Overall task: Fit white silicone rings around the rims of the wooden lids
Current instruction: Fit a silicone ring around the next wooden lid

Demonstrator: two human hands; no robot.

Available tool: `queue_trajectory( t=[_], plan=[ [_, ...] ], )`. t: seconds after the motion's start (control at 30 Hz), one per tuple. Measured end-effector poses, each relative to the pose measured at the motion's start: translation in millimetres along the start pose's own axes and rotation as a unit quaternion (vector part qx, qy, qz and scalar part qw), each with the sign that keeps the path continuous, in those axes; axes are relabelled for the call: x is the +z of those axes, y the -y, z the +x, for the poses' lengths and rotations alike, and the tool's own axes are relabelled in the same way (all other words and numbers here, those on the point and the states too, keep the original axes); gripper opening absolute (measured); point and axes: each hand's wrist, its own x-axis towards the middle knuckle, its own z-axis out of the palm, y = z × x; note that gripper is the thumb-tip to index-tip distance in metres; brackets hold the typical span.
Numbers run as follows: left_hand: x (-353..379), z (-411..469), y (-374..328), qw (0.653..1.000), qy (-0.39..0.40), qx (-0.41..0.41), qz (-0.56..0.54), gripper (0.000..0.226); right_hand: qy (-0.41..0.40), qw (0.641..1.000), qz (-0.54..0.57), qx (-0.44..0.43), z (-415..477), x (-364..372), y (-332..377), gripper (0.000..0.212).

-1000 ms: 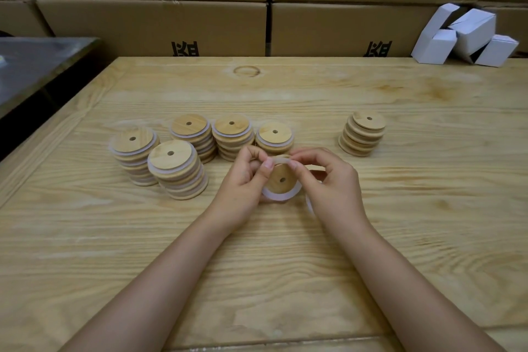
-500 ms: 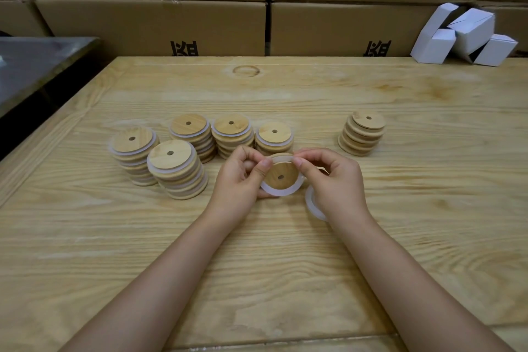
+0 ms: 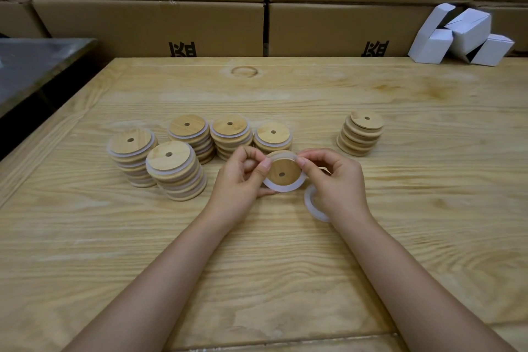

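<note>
Left grip (image 3: 240, 177), right grip (image 3: 334, 177) pinch ringed lid (image 3: 283, 173); spare ring (image 3: 310, 202) beneath right; stacks (image 3: 273, 137) behind.

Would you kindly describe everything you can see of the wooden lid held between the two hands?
The wooden lid is a round, light-brown disc with a small hole at its centre. It is tilted up, its face toward the camera. A white silicone ring runs round its lower rim and up both sides. The left hand and the right hand pinch its upper rim, one from each side.
</note>
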Motion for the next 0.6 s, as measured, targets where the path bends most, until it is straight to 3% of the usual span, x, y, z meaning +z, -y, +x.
queue_trajectory(
  t=[0.33,0.6],
  plan=[
    [-2.2,3.6,-0.1,0.997,-0.067,-0.040,0.007,0.016,0.005,1.000,0.002,0.014,2.1,-0.8,-0.5,0.017],
    [-4.6,3.9,3.8,0.999,0.006,-0.020,0.034,0.011,0.011,1.000,0.001,0.021,3.7,-5.7,-4.9,0.017]
  ],
)
